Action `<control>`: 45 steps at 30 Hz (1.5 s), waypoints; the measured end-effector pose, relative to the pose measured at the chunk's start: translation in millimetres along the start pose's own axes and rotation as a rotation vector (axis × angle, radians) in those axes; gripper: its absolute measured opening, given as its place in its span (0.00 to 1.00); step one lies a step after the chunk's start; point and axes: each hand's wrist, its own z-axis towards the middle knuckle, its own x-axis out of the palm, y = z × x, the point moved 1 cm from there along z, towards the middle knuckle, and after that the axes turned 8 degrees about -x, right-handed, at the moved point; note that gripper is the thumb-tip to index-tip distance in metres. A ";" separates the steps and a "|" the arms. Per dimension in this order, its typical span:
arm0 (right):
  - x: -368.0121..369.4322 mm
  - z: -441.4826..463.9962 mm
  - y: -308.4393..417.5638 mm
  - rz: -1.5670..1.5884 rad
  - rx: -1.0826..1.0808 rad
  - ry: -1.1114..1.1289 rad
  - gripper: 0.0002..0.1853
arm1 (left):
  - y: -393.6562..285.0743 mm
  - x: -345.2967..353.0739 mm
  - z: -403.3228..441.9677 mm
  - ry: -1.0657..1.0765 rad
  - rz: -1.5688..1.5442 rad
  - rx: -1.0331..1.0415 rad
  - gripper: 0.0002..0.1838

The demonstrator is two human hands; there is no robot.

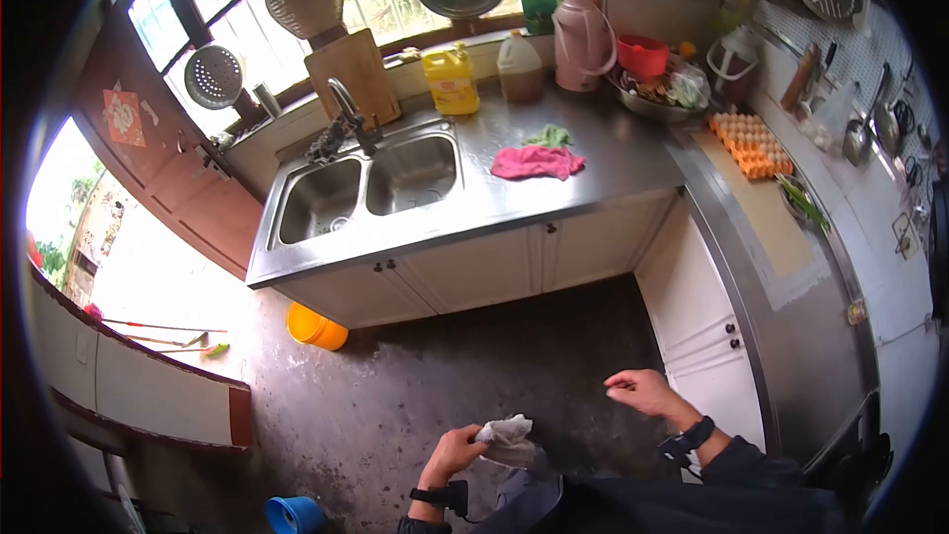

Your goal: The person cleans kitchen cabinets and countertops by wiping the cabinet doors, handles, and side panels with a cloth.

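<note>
The pale greyish cloth (509,438) is at the bottom centre of the frame, bunched at the top and hanging looser below; the left hand (457,450) grips its edge between thumb and fingers, and it hangs in front of the person's dark clothing, off the counter. The right hand (645,392), lower right of centre, is well apart from it, fingers loosely bent and drawn together; no object shows in them — whether the fingertips touch, I cannot tell.

As far as the view shows, one cloth is in hand and two are not: the pink cloth (539,163) lies crumpled on the steel counter (613,153), upper centre, with the green cloth (550,136) just behind it; neither is touched. Whether the pale cloth is wet or has been used does not show.

Left of those cloths is the double sink (450,203), its faucet (346,104) behind it with a dark scrubber (324,143) beside; along the window side stand a yellow jug (451,81), a clear jug with brown liquid (520,67) and a pink thermos (579,43). At the upper right is a tray of eggs (749,145); on the floor are an orange bucket (316,327), left of centre, and a blue bucket (295,514), lower left.
</note>
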 end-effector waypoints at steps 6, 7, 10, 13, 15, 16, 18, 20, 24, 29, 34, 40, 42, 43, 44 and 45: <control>-77.5 71.8 20.8 -0.184 -0.041 -0.339 0.09 | 73.9 -103.5 17.5 -0.113 -0.031 -0.168 0.19; -85.9 86.6 24.1 -0.202 -0.052 -0.372 0.09 | 90.5 -118.2 18.3 -0.155 -0.011 -0.187 0.19; -105.0 137.5 47.5 -0.237 -0.102 -0.416 0.10 | 138.9 -151.2 25.3 -0.252 0.005 -0.241 0.20; -123.6 204.8 75.1 -0.410 -0.193 -0.437 0.15 | 165.0 -156.5 16.5 -0.333 -0.034 -0.385 0.16; -134.8 258.6 87.4 -0.437 -0.228 -0.469 0.14 | 220.7 -136.0 12.4 -0.265 -0.056 -0.472 0.17; -139.8 285.1 94.6 -0.458 -0.247 -0.473 0.14 | 223.1 -125.2 10.6 -0.235 -0.072 -0.535 0.17; -152.9 338.8 113.6 -0.502 -0.266 -0.490 0.13 | 199.8 -95.0 31.6 -0.193 -0.125 -0.623 0.17; -172.1 400.5 114.8 -0.562 -0.355 -0.500 0.13 | 160.9 -68.9 49.8 -0.188 -0.204 -0.673 0.17; -195.1 497.7 119.2 -0.735 -0.465 -0.459 0.16 | 86.2 -38.1 80.8 -0.208 -0.345 -0.720 0.17; -204.4 574.2 111.8 -1.011 -0.528 -0.238 0.19 | 26.2 -24.0 109.6 -0.252 -0.461 -0.749 0.17; -218.7 576.8 157.9 -0.823 -0.280 -0.119 0.13 | -3.8 -11.0 130.9 -0.244 -0.527 -0.743 0.17; -274.3 572.6 238.6 0.025 -0.409 -0.068 0.11 | -25.3 -4.5 173.3 -0.204 -0.553 -0.669 0.17; -277.8 574.0 257.0 0.203 -0.431 -0.079 0.12 | -30.9 -6.8 190.0 -0.193 -0.551 -0.626 0.17; -275.5 574.9 264.0 0.298 -0.440 -0.077 0.13 | -33.4 -8.2 197.6 -0.196 -0.547 -0.604 0.17; -273.6 580.3 265.1 0.338 -0.455 -0.071 0.13 | -34.7 -9.3 202.7 -0.193 -0.546 -0.585 0.17; -268.7 585.6 266.7 0.386 -0.468 -0.084 0.13 | -35.3 -11.5 205.4 -0.197 -0.549 -0.568 0.17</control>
